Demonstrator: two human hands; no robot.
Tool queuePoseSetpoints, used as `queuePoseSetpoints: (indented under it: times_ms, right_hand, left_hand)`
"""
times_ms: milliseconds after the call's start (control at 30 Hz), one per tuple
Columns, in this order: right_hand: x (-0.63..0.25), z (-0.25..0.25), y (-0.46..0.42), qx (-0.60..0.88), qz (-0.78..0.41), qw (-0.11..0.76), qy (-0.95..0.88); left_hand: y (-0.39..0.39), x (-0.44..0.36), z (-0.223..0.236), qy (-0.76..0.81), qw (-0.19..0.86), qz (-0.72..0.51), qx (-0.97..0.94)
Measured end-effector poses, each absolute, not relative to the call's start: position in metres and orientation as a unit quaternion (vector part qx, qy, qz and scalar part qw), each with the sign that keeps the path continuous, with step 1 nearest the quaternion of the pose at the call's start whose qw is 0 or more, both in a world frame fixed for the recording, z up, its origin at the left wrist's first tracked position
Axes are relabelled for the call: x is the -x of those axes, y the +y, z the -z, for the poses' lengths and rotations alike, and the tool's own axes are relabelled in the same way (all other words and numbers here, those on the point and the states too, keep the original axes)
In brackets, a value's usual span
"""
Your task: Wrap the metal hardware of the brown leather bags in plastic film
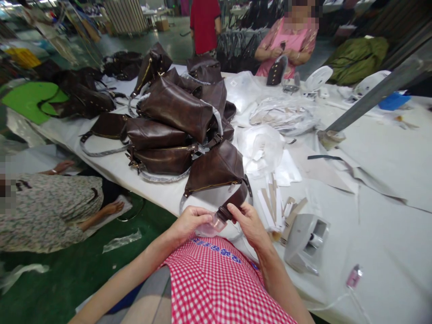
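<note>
Just above my checked apron, my left hand (pixel 191 222) pinches a piece of transparent plastic film (pixel 216 225) between thumb and fingers. My right hand (pixel 249 221) is closed on a dark brown leather strap (pixel 237 196), its thumb lying along the strap near the end. The film meets the strap's end between my two hands. Right behind them rests a brown leather handbag (pixel 216 168) with a gold zipper. Whether the strap belongs to this bag, I cannot tell for sure.
More brown bags (pixel 175 105) are heaped behind, handles wrapped in plastic. To the right are plastic bags (pixel 263 146), card strips (pixel 275 202) and a grey tape dispenser (pixel 307 243). A metal post (pixel 374 92) slants over the table. Co-workers (pixel 285 42) are across and at left.
</note>
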State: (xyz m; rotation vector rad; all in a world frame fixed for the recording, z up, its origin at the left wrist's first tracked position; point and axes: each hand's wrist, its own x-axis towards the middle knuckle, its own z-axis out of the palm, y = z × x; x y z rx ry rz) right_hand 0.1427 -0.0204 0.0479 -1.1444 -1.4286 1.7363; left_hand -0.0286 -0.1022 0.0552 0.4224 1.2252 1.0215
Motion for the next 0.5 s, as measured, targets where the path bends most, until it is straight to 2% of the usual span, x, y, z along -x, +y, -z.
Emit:
queuePoseSetpoints:
  times_ms: [500]
  right_hand:
    - [-0.1386,-0.0518,-0.0239,0.443,-0.64,0.302,-0.55]
  left_hand:
    - [-0.1058,0.027,-0.0585,0.535,0.673,-0.467,-0.207]
